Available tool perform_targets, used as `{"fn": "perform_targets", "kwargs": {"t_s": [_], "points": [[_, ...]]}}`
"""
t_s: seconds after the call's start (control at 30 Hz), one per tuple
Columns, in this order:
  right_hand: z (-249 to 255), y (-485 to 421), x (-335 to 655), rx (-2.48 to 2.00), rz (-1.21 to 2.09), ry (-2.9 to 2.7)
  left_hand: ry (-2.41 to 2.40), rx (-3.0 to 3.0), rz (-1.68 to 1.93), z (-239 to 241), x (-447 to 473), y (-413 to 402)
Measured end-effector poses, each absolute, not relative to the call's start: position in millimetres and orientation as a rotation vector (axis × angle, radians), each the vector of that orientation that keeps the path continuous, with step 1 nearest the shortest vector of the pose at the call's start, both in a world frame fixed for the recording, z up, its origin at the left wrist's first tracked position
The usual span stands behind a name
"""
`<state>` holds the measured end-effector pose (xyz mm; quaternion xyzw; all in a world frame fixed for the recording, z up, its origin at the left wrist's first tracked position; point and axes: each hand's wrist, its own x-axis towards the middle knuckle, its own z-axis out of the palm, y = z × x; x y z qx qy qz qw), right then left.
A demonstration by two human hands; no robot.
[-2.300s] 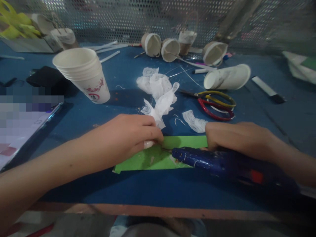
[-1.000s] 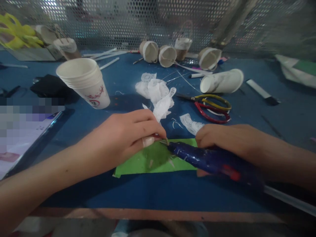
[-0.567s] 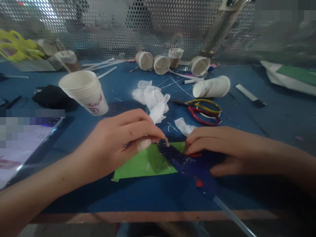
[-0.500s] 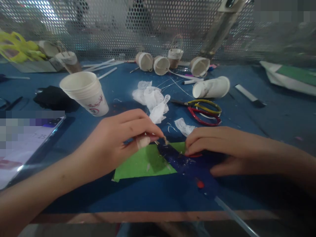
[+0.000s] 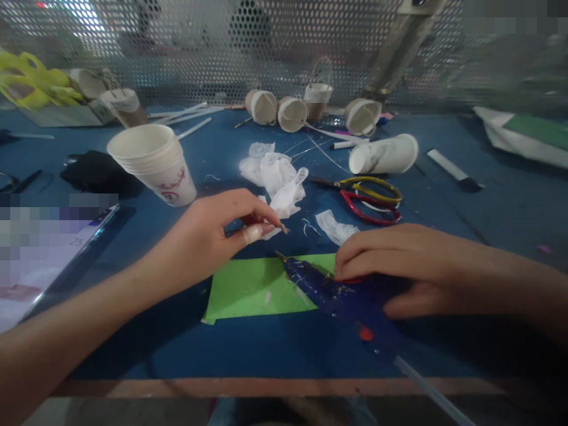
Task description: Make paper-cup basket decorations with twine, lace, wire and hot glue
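Note:
My left hand [image 5: 226,231] pinches a short piece of twine [image 5: 284,229] between thumb and fingertips; a pale band wraps the thumb. Closed around the handle of a blue glue gun [image 5: 328,290] is my right hand [image 5: 399,266]. The gun's metal tip points up and left, just below the twine and apart from it. A clear glue stick [image 5: 430,387] sticks out of its back end. Beneath the nozzle lies a green sheet [image 5: 239,290] with small white marks. White lace [image 5: 277,177] is bunched beyond my left fingers, and a smaller lace strip [image 5: 335,227] lies near my right fingers.
Scissors [image 5: 368,198] with yellow and red handles lie past my right hand. Stacked paper cups [image 5: 153,165] stand left, and another cup [image 5: 384,155] lies on its side. Several twine-handled cups [image 5: 291,113] line the mesh panel [image 5: 204,53]. A phone [image 5: 53,260] rests at left.
My left hand has drawn the twine up and slightly left, off the glue gun's tip, which now shows bare. The right hand and glue gun stay nearly in place.

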<state>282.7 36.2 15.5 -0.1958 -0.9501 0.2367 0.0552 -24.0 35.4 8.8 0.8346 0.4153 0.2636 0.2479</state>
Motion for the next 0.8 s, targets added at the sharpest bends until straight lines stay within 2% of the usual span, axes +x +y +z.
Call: {"fn": "perform_targets", "kwargs": {"t_s": [0.27, 0.8], "points": [[11.7, 32.9, 280.5, -0.517, 0.797, -2.849, 1.016, 2.246, 0.742, 14.5, -18.0, 25.2], [14.2, 28.8, 276.2, -0.373, 0.729, -2.88, 1.058, 2.22, 0.764, 14.1, -20.4, 30.7]]}}
